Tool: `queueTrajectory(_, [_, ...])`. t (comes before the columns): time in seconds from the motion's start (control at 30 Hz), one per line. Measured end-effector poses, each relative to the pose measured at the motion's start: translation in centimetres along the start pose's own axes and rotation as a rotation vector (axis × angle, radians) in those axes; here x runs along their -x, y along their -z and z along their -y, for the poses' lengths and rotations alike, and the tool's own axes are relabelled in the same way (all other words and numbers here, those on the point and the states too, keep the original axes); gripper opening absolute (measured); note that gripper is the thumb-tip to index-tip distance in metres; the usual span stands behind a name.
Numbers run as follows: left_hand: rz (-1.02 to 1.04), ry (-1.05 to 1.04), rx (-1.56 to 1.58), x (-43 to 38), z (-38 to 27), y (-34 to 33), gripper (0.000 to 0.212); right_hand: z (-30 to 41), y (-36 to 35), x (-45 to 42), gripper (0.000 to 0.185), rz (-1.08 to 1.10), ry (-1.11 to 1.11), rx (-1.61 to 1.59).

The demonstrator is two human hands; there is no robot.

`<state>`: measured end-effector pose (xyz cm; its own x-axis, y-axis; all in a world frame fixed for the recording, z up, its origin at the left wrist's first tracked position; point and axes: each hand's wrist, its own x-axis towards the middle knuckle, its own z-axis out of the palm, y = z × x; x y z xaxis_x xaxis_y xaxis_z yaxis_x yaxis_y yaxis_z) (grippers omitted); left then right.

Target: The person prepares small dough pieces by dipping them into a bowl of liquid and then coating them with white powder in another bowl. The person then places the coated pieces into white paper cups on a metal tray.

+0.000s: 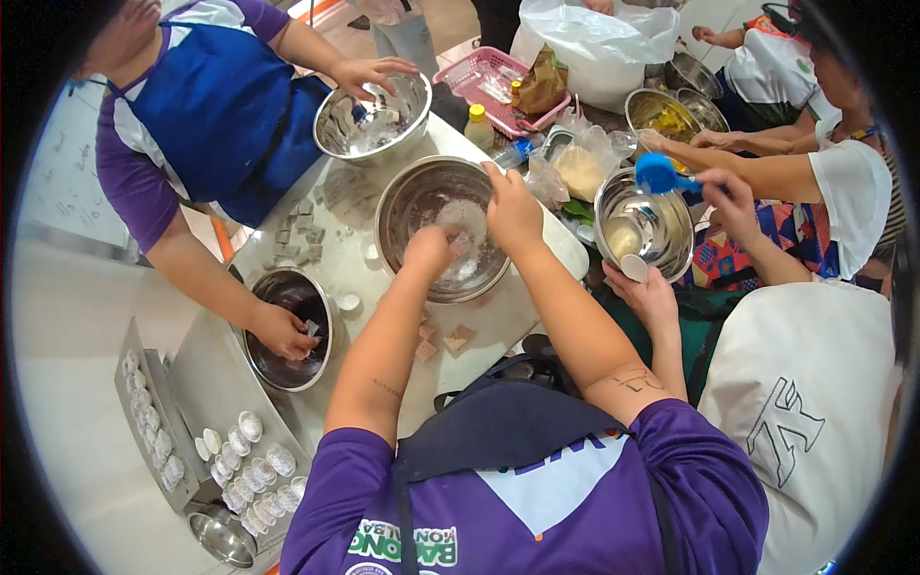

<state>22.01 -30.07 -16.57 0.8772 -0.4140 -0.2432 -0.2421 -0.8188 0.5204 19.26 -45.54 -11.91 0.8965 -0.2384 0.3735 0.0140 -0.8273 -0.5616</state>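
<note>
A large stainless steel mixing bowl point(442, 287) stands on the pale table before me, with white powder inside. My left hand point(430, 251) reaches down into the bowl, its fingers bent near a whitish piece; whether they grip it cannot be told. On the upper right rim of the bowl lies my right hand point(514, 208), fingers over the edge and closed on it. Pinkish square pieces point(458, 336) lie on the table just below the bowl, partly behind my left forearm. Greyish cut squares point(310, 233) are grouped to its left, near a small white paper cup point(349, 302).
A co-worker at the left has hands at a dark-looking bowl point(330, 330) and a steel bowl point(327, 140). Powdered pieces in cups fill a tray point(208, 374). At right, another person holds a bowl point(683, 251) and blue scoop point(655, 172). A pink basket point(460, 72) sits beyond.
</note>
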Motion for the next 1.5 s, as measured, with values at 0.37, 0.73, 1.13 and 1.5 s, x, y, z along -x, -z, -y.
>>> queueTrajectory(0.37, [0.133, 0.008, 0.002, -0.2, 1.7, -0.9, 0.04, -0.5, -0.3, 0.0, 0.047, 0.034, -0.035, 0.012])
queueTrajectory(0.73, [0.105, -0.246, -0.138, 0.0, 0.7, -0.5, 0.027, -0.6, -0.2, 0.0, 0.047, 0.009, -0.023, 0.017])
queueTrajectory(1.13, [0.058, -0.184, -0.381, 0.2, 0.8, 1.3, 0.037, -1.0, -0.6, 0.4, 0.045, -0.016, 0.006, 0.025])
queueTrajectory(1.5, [0.105, -0.253, -0.163, 0.1, 2.8, 0.0, 0.049, -1.0, -0.8, 0.8, 0.041, -0.036, -0.02, -0.01])
